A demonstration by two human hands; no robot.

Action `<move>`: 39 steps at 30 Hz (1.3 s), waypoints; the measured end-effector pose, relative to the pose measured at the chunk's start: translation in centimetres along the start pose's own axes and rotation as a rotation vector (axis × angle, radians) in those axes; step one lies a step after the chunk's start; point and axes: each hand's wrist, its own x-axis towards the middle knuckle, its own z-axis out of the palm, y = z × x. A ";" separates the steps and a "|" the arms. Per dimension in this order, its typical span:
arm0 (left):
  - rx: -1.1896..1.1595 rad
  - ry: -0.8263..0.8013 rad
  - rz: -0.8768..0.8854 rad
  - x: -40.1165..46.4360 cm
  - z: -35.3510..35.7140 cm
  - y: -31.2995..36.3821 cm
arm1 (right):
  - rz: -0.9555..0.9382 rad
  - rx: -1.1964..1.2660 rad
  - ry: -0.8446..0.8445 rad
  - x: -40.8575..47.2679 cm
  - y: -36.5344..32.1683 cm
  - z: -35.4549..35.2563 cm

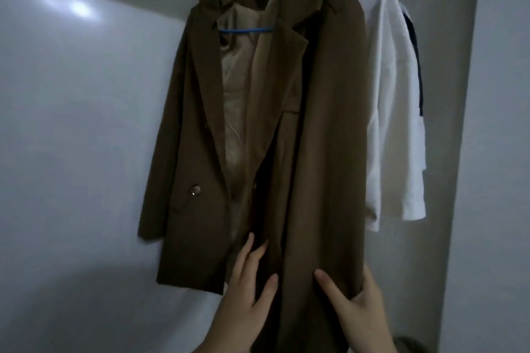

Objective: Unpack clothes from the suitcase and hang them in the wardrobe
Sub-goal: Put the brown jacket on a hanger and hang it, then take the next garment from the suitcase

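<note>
A brown blazer (195, 129) with a tan lining hangs on a blue hanger (243, 30) from the wardrobe rail at the top. A second brown garment (329, 137), long and plain, hangs just right of it and overlaps it. My left hand (246, 289) lies flat with straight fingers against the brown cloth near the blazer's lower front edge. My right hand (358, 306) grips the lower part of the long brown garment, thumb in front and fingers behind it. The suitcase is not in view.
A white shirt (390, 100) hangs behind the brown clothes at the right, with a dark strap (414, 46) beside it. The wardrobe's pale back wall (80, 123) fills the left. A grey side panel (493, 123) stands at the right.
</note>
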 end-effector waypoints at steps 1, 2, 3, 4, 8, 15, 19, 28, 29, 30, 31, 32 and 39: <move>-0.008 -0.013 -0.039 -1.2 1.0 -0.7 | 0.053 -0.003 0.007 -1.0 0.9 -0.4; -0.019 -0.017 -0.067 -2.4 1.8 -1.3 | 0.098 -0.013 0.011 -1.9 1.6 -0.6; -0.030 -0.027 -0.095 -3.5 2.5 -2.0 | 0.128 -0.022 0.023 -2.7 2.4 -0.9; -0.037 -0.049 -0.132 -4.7 3.5 -2.7 | 0.158 -0.027 0.045 -3.7 3.3 -1.4; -0.107 -0.137 -0.330 -7.7 6.6 -4.4 | 0.309 -0.022 0.089 -7.1 6.1 -3.3; -0.298 -0.270 -0.385 -12.1 11.4 -1.2 | 0.395 -0.057 0.138 -13.8 7.2 -8.8; -0.280 -0.388 -0.363 -14.6 15.4 0.7 | 0.426 -0.070 0.230 -16.8 7.0 -13.6; -0.358 -0.679 -0.210 -20.8 24.6 7.2 | 0.488 -0.016 0.403 -23.4 6.5 -25.0; -0.362 -0.728 -0.205 -21.7 25.8 8.2 | 0.499 -0.016 0.421 -24.3 6.4 -26.4; -0.363 -0.781 -0.196 -22.9 27.5 9.6 | 0.507 -0.018 0.451 -25.5 6.1 -28.6; -0.363 -0.815 -0.190 -23.8 28.7 10.9 | 0.516 -0.026 0.477 -26.5 6.0 -30.3; -0.363 -0.844 -0.182 -24.8 29.9 12.1 | 0.521 -0.032 0.505 -27.4 5.7 -32.1; -0.412 -1.004 -0.180 -32.2 38.3 21.3 | 0.568 -0.071 0.695 -34.9 4.5 -44.5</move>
